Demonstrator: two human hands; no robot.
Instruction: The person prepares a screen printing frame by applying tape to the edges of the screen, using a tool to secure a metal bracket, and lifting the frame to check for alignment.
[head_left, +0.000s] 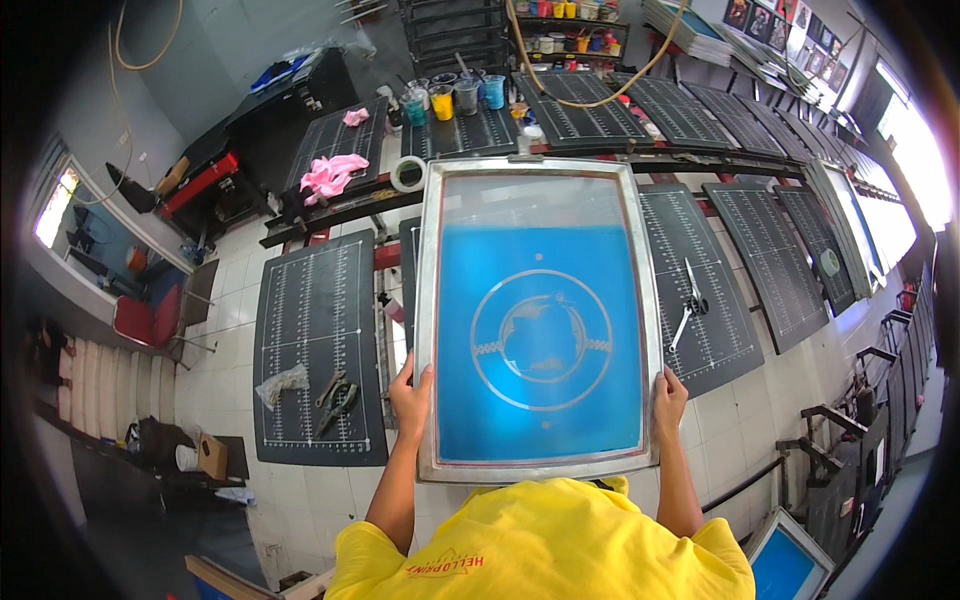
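Observation:
Upright before me is a screen printing frame (530, 472) with a pale metal rim. Its mesh (465, 400) is coated blue, with a lighter bare strip along the far end. A round emblem shows in the middle of the coating, with a small dot above it and another below. My left hand (408, 395) grips the left rim, thumb on the near face. My right hand (670, 400) is closed on the right rim at about the same height. The fingers behind the frame are partly hidden.
Black gridded platens (310, 300) stand on both sides; one bears scissors (696, 290), another dark hand tools (338, 395). Cups of ink (441, 100), pink cloths (333, 176) and a tape roll (407, 174) lie beyond. Another blue screen (785, 565) is at lower right.

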